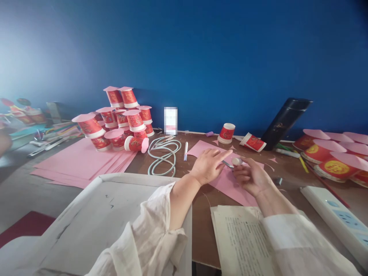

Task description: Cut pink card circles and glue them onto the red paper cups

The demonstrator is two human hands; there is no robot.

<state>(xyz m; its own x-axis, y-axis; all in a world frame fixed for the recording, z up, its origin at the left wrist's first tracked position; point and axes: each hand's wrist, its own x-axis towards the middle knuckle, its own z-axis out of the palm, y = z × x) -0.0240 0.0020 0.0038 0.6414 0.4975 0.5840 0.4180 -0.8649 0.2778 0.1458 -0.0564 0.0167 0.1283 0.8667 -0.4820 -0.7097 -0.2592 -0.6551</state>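
Note:
My left hand is spread over the pink paper sheet, fingers apart and pointing right. My right hand is closed round a small roll of tape, held just above the same sheet. A thin metallic blade or tool shows between the two hands; its other end is hidden. Behind the sheet a red paper cup stands with its white rim up, and another red cup lies on its side.
Stacked red cups with pink discs stand at left beside pink sheets. A coiled cable and pen lie centrally. At right are a black bottle, more cups and a power strip. Printed pages lie in front.

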